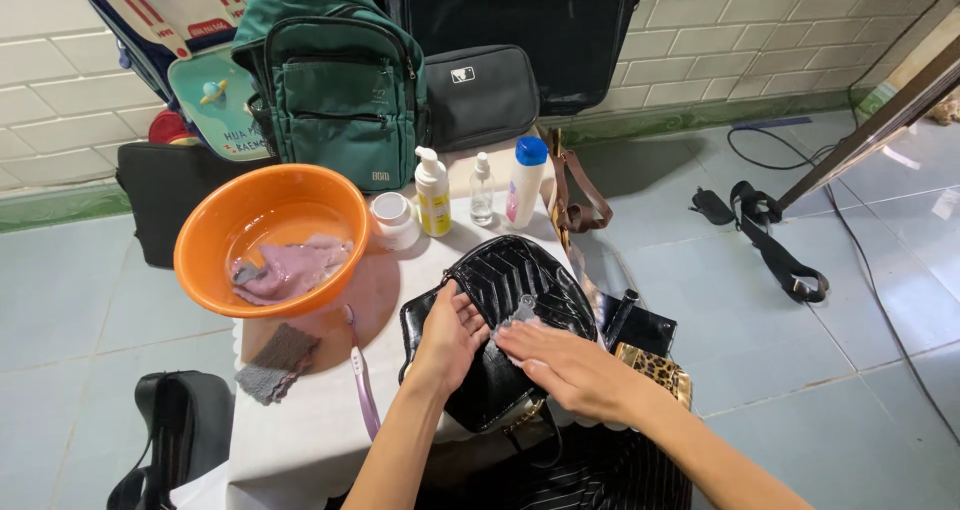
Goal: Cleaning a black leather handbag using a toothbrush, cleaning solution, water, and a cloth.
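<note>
A glossy black quilted handbag [520, 275] lies on a small table covered in white cloth [300, 430]. My left hand [447, 338] grips the bag's left edge and holds it steady. My right hand [565, 363] lies flat on the bag's front, pressing a small pale wipe [520, 313] against the leather. An orange basin [225, 220] at the table's left holds water and a lilac cloth [290, 268]. A grey cloth [277, 362] and a purple toothbrush [362, 375] lie in front of the basin.
Behind the bag stand a white jar [394, 219], a yellow pump bottle [432, 192], a clear spray bottle [482, 189] and a white bottle with a blue cap [525, 181]. A green backpack [335, 80] and black cases lean on the tiled wall. A black strap [775, 250] lies on the floor.
</note>
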